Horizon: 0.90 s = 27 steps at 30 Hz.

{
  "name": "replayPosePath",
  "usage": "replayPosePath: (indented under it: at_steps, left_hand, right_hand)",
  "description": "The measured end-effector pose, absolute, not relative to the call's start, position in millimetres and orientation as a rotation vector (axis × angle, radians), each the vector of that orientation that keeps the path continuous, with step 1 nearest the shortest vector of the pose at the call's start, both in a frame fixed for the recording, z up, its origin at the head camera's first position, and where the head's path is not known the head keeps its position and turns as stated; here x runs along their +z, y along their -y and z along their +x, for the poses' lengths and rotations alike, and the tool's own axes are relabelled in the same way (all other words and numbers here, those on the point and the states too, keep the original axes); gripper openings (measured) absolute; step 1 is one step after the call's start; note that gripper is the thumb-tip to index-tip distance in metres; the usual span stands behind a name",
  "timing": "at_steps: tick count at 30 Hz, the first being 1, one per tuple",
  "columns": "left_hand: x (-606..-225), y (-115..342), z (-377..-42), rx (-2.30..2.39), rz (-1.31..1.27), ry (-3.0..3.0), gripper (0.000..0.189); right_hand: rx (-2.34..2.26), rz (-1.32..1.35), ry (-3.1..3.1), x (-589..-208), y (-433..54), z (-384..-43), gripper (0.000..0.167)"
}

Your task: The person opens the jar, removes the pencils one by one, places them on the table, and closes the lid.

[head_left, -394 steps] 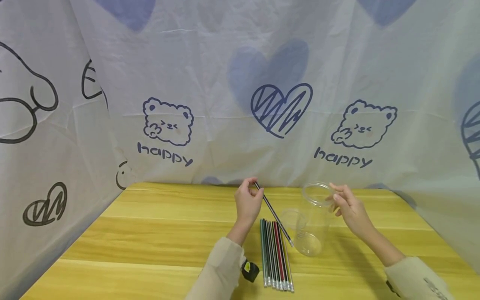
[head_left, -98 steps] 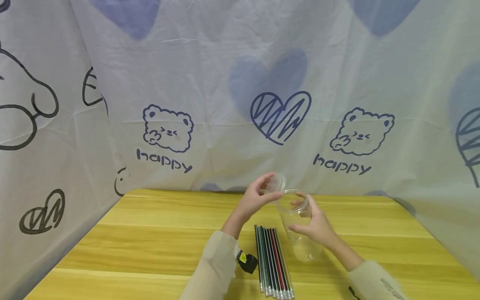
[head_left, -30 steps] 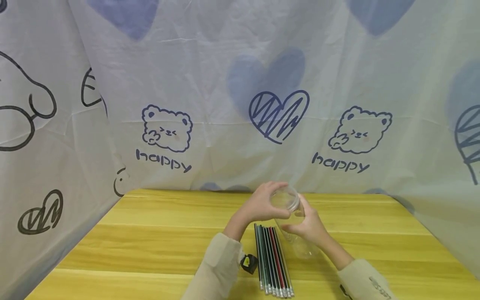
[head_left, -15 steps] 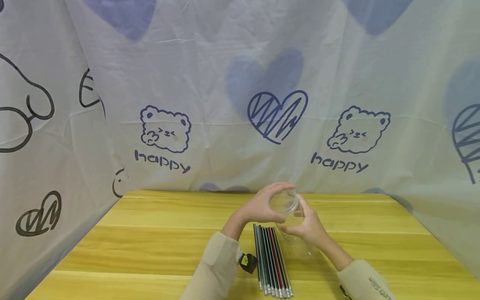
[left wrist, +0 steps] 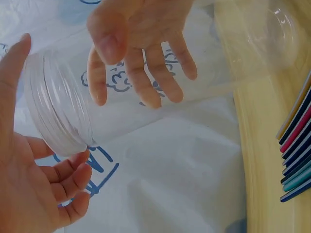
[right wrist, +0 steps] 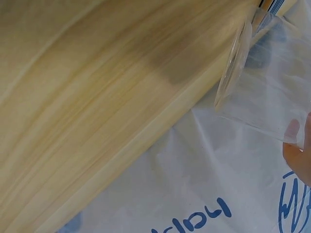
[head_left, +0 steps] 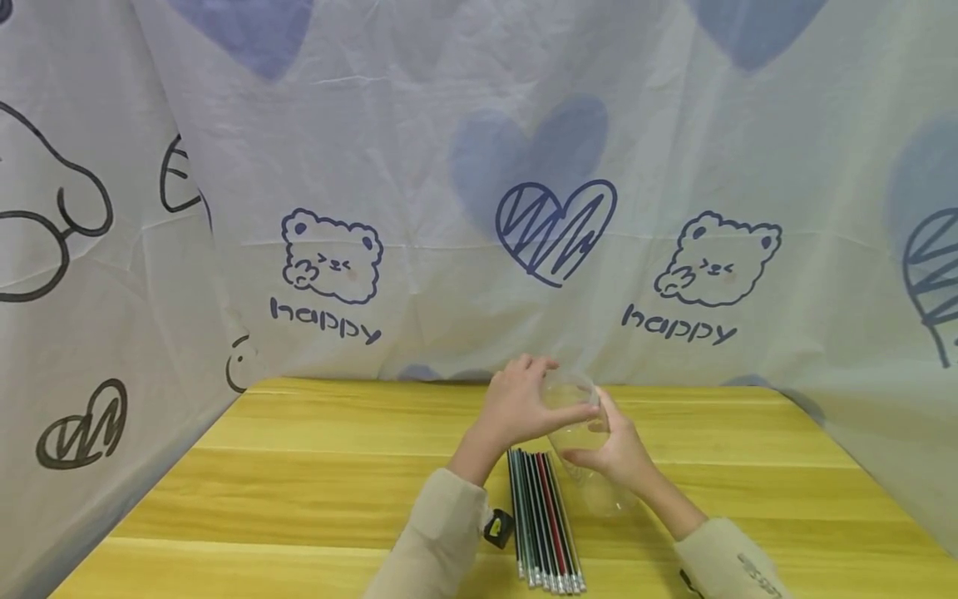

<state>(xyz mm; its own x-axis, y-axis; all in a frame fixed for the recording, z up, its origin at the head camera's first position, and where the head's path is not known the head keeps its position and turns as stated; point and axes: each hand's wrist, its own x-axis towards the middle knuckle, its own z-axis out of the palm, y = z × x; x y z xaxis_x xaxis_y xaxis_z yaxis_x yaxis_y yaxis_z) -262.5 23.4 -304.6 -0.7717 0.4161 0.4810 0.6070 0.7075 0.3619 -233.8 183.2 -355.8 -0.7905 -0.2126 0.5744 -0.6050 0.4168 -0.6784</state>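
A tall clear plastic jar (head_left: pixel 608 497) leans toward the left hand, its base over the table. Its clear lid (head_left: pixel 566 388) sits over the mouth; whether it is fully seated I cannot tell. My left hand (head_left: pixel 515 405) grips the lid's rim, thumb on the near side and fingers on the far side. Lower down, my right hand (head_left: pixel 625 445) holds the jar's body; the left wrist view shows these fingers (left wrist: pixel 154 73) through the clear wall. Side by side on the table, just left of the jar's base, lie several pencils (head_left: pixel 542 524), mostly dark, one red, with metal-banded ends toward me.
The yellow wood-grain table (head_left: pixel 299 491) runs back to a white cloth (head_left: pixel 441 308) printed with hearts and bears. A black device (head_left: pixel 497 527) sits at the left wrist, close to the pencils.
Earlier my left hand held a pencil, which has left it. Later it held the lid beside the mouth; now the lid is over the mouth. In the last second the left fingers shifted around its rim.
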Motion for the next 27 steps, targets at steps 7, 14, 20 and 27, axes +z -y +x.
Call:
replayPosePath:
  at_steps: [7,14,20,27]
  left_hand:
    - [-303.0,-25.5,-260.9,-0.8,-0.8,2.555,0.081]
    - [-303.5,-23.3,-264.6,-0.971,-0.945,2.546,0.072]
    - [-304.4,-20.4,-268.3,-1.064,-1.108,2.533,0.073]
    - [-303.3,-17.6,-268.4,-1.072,-1.327,2.452,0.073]
  right_hand:
    - [1.348,0.697,2.258,-355.3,-183.4,-233.3,0.083]
    - [1.368,0.756,2.204,-357.4,-184.7,-234.7,0.082]
    - [1.333,0.759,2.194,-357.5,-184.7,-234.9,0.081]
    - [1.321,0.794,2.166,-358.3,-185.0,-234.6,0.079]
